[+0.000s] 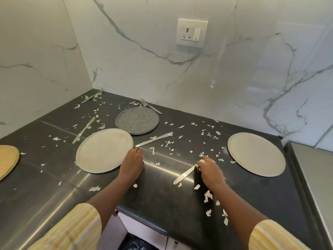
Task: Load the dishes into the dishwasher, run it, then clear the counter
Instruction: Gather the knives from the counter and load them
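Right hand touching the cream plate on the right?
Apart. Head view shows bare dark counter between the right hand and that cream plate; the hand is at a knife instead.

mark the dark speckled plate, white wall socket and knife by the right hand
dark speckled round plate point(137, 120), head view, centre
white wall socket point(192, 32), head view, centre
silver table knife point(185, 174), head view, midway along

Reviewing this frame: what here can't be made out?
Head view, the only one:
- Yellow plate: cut off by the left edge.
- Left hand: its back hides the fingertips, so contact with the cream plate or middle knife is unclear.
- Right hand: fingers meet the near knife, but the grip is hidden.
- Dark opening under the counter: cut off by the bottom edge, so it may or may not be the dishwasher.
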A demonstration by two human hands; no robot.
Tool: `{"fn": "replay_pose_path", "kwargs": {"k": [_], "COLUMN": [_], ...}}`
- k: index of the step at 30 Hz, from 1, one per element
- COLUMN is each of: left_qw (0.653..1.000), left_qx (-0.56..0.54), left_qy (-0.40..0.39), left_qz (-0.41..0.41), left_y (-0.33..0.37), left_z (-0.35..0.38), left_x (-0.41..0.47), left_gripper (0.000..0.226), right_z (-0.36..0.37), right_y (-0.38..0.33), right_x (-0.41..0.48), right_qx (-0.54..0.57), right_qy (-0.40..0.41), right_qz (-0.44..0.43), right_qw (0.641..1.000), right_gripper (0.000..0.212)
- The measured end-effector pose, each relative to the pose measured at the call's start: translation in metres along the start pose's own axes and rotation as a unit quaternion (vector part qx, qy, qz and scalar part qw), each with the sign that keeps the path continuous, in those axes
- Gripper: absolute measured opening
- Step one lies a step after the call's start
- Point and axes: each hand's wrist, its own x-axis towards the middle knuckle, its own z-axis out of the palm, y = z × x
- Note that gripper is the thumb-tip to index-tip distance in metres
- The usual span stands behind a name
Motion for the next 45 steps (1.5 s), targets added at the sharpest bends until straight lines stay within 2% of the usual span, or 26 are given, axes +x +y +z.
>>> {"fn": "replay_pose_path", "kwargs": {"k": [4,9,17,23,29,34,38,42,45], "left_qw": [0.998,0.994,0.986,0.977,0.972,0.970,0.976,0.975,0.963], "left_qx": [0.002,-0.019,-0.005,0.093,0.095,0.073,0.012,-0.064,-0.151], "left_qy": [-0.039,-0.046,-0.090,-0.151,-0.183,-0.187,-0.141,-0.103,-0.101], "left_qz": [-0.055,-0.101,-0.142,-0.122,-0.111,-0.134,-0.162,-0.187,-0.199], "left_y": [-0.001,0.002,0.007,0.012,0.013,0.013,0.012,0.011,0.013], "left_z": [0.002,0.008,0.014,0.013,0.011,0.005,-0.004,-0.021,-0.030], "left_x": [0.037,0.075,0.104,0.118,0.124,0.119,0.111,0.109,0.103], "left_gripper": [0.025,0.023,0.012,0.019,0.023,0.021,0.023,0.020,0.018], "right_z": [0.006,0.006,0.008,0.010,0.008,0.003,-0.006,-0.019,-0.026], "right_y": [0.021,0.039,0.041,0.038,0.038,0.034,0.033,0.024,0.019], "right_x": [0.027,0.056,0.084,0.099,0.102,0.103,0.103,0.104,0.099], "right_qx": [-0.002,0.054,0.005,0.005,0.000,0.034,0.138,0.330,0.386], "right_qy": [-0.024,-0.084,-0.134,-0.136,-0.168,-0.163,-0.138,-0.140,-0.157], "right_qz": [-0.065,-0.129,-0.211,-0.194,-0.181,-0.136,-0.052,0.034,0.044], "right_qw": [0.998,0.987,0.968,0.972,0.969,0.977,0.979,0.933,0.908], "right_gripper": [0.036,0.025,0.011,0.017,0.027,0.020,0.019,0.033,0.025]}}
